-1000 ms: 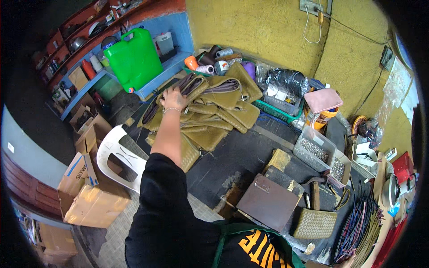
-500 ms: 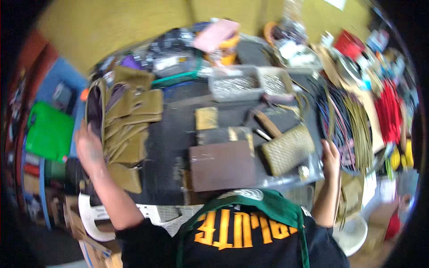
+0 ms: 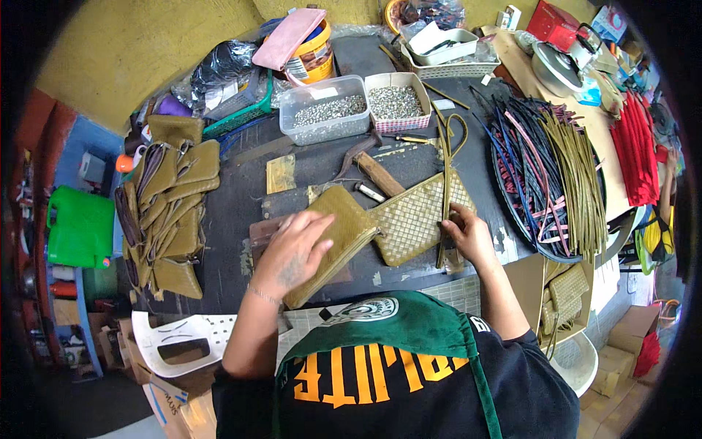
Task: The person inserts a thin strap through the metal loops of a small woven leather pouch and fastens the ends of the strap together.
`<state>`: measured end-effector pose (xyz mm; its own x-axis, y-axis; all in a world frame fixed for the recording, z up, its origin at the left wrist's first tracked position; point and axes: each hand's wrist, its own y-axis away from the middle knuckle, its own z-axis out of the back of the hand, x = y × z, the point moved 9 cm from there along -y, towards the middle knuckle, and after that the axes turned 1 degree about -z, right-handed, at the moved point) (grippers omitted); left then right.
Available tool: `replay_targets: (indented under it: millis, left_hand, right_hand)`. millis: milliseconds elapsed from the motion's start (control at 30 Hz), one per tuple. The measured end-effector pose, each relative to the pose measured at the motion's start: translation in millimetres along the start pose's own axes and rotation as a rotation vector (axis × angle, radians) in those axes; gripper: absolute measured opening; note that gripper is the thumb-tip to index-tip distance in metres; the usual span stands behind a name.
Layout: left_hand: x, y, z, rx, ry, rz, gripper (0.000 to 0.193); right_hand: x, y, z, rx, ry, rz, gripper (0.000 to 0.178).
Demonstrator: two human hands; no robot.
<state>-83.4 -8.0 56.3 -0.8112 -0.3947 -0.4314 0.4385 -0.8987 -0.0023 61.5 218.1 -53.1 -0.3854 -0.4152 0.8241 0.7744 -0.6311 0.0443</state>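
Head view showed, nearest, a black shirt [image 3: 515,391] with large orange lettering and a green apron [image 3: 417,314] with a round white emblem, both on the wearer's side of the woven pouch [image 3: 413,227] on the bench [image 3: 230,245]. At that pouch's left end, the left hand [image 3: 292,252] lay across a plain olive pouch [image 3: 340,219], fingers slightly spread; whether it gripped could not be told. Toward the woven pouch's right end, the right hand [image 3: 469,234] pinched an olive strap [image 3: 445,168] crossing it. A wooden-handled hammer [image 3: 380,174] lay just beyond the woven pouch, a heap of olive pouches [image 3: 174,194] well left of it, bundled straps [image 3: 574,172] to its right. Farther beyond it stood a clear tub [image 3: 329,130] of small shiny pieces, then an orange bucket [image 3: 313,60] with a printed label.
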Motion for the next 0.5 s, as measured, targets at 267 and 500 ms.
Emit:
replay_targets:
  millis: [267, 500]
  left_hand:
    - [-0.1, -60.2, -70.5, 0.503, -0.236, -0.155, 0.038]
    - [10.1, -65.5, -49.0, 0.414, -0.169, -0.285, 0.027]
  right_hand:
    - [115.3, 10.6, -21.4, 0.067, 0.153, 0.629, 0.025]
    - [115.6, 7.3, -100.7, 0.057, 0.221, 0.594, 0.02]
